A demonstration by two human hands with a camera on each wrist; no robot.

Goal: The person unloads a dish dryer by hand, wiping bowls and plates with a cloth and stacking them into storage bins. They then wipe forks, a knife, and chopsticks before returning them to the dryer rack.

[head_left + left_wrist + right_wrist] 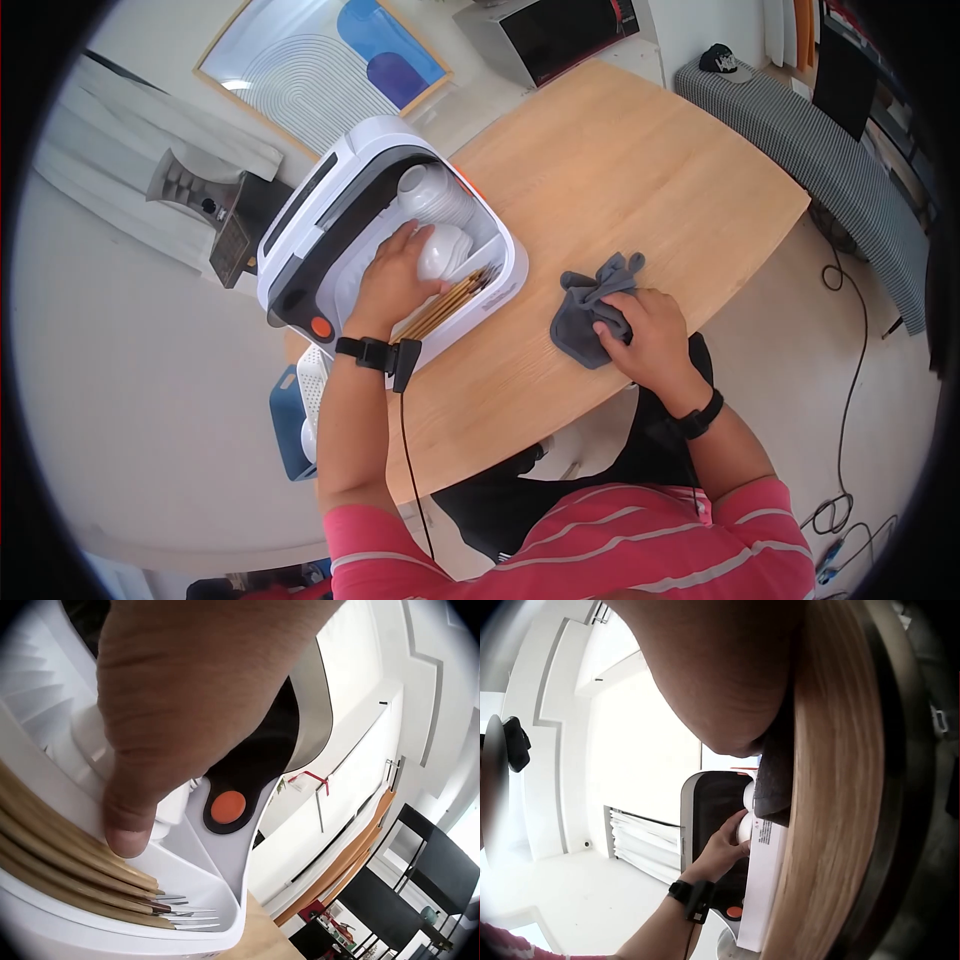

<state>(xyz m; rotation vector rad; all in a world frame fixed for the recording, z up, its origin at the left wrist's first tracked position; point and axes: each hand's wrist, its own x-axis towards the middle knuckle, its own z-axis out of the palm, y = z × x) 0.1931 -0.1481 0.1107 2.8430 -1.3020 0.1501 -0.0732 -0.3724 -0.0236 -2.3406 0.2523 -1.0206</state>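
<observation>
My left hand [392, 285] reaches into a white lidded dish box [512, 262], its fingers and thumb round a white bowl [446, 252]. Behind it in the box sits a stack of white bowls [432, 193]. The left thumb [129, 834] points down beside a narrow compartment of tan-handled forks [105, 889]; the other fingers are hidden in the left wrist view. On the table, my right hand [652, 335] grips a crumpled grey cloth [580, 325], thumb on top of it. The right wrist view shows the cloth [774, 780] dark at the table's surface.
The box's lid [345, 185] stands raised on the left and its front bears an orange button [321, 327]. Left of the wooden table [620, 170] are a blue basket [288, 420] and a white perforated one [312, 375]. A microwave [560, 40] stands beyond the far edge.
</observation>
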